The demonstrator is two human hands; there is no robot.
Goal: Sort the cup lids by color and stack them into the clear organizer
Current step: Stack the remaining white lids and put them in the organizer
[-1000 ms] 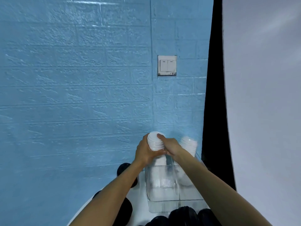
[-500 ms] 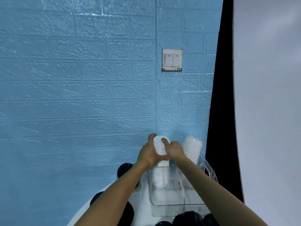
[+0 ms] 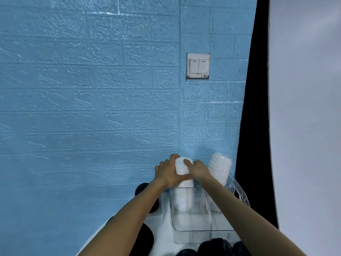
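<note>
You have one view only, from the head camera, wide-angle, facing a blue brick wall [image 3: 92, 108] head-on and tilted little downward; the hands and clear organizer [image 3: 203, 231] sit close, low at centre-right of the frame.

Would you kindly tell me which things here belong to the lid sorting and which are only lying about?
Job in hand:
- white lid stack, gripped by left hand and right hand
- second white stack
- clear organizer
- black lids on the table

Lying about:
- light switch
- blue wall
- white screen
</note>
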